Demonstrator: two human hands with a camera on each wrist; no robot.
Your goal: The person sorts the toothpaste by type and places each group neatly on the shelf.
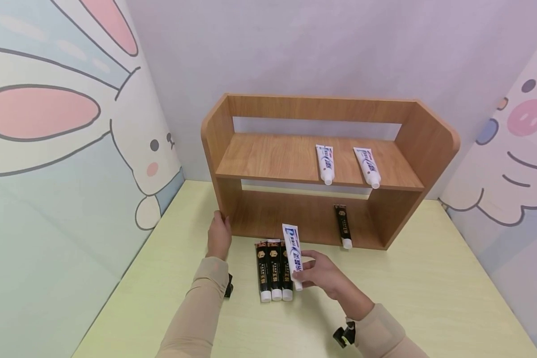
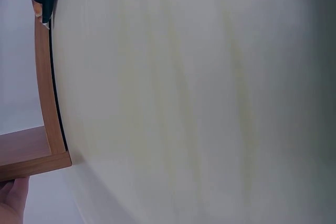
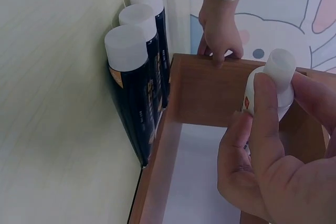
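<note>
In the head view my right hand (image 1: pixel 324 273) pinches a white toothpaste tube (image 1: pixel 292 248) near its cap, printed end pointing up towards the shelf. Close up in the right wrist view, the thumb and fingers hold the white cap end (image 3: pixel 278 72). Beneath and left of it, three black toothpaste tubes (image 1: pixel 263 271) lie side by side on the table, white caps towards me; the held tube partly covers the rightmost. My left hand (image 1: pixel 219 236) touches the lower left side panel of the wooden shelf (image 1: pixel 225 194), fingers against its outside and front edge.
Two white toothpaste tubes (image 1: pixel 325 164) lie on the upper board, right of its middle, caps overhanging the front edge. One black tube (image 1: pixel 342 223) rests on the lower board at the right. The shelf stands on a pale yellow table (image 1: pixel 429 288) between cartoon-printed walls.
</note>
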